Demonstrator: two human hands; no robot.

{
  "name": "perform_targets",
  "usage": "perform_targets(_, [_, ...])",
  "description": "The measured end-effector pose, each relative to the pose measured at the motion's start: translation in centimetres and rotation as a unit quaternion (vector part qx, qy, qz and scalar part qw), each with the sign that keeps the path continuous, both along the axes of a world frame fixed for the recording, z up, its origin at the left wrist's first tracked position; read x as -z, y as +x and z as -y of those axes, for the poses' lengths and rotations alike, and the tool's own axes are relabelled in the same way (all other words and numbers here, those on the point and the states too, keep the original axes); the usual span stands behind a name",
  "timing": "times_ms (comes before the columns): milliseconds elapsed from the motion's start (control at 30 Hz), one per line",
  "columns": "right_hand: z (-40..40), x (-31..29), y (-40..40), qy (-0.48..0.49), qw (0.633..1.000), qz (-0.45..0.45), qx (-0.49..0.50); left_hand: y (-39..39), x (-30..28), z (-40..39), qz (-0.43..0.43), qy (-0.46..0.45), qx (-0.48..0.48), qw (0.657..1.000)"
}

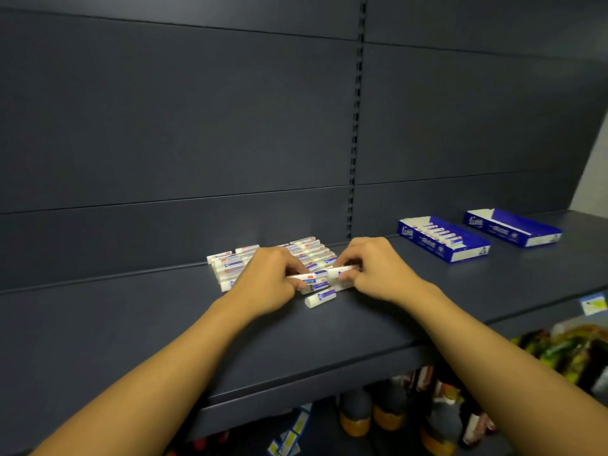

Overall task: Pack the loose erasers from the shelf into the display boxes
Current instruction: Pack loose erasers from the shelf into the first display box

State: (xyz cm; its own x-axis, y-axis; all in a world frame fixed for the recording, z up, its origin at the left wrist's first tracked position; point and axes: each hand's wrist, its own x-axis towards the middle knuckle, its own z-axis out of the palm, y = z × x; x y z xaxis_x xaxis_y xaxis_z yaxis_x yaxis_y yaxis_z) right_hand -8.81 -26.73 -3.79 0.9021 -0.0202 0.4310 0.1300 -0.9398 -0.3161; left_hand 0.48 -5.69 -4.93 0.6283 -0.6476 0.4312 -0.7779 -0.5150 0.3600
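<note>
Loose erasers (306, 250) heaped mid-shelf (98, 324). Left hand (268, 279) and right hand (370, 269) each pinch a few from the pile's front. Nearer display box (442, 238) part-filled, farther box (513, 227) looks empty. Most packing remains.

Below the dark shelf we see orange-capped bottles (357, 419), colourful packets (572, 353) at right, and a price label (594, 303) on the shelf edge.

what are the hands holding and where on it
Left hand and right hand each pinch erasers by their outer ends, above the shelf.
</note>
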Motion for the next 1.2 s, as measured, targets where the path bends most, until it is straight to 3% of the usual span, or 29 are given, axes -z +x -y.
perform_targets(733, [18.6, -0.1, -13.3, -0.017, 0.998, -0.04, 0.043, -11.7, -0.8, 18.2, -0.002, -0.015, -0.017, 1.0])
perform_targets(1200, [27.1, 0.6, -12.7, 0.028, 0.998, -0.025, 0.057, -12.0, -1.3, 26.1, 0.009, -0.011, -0.008, 1.0])
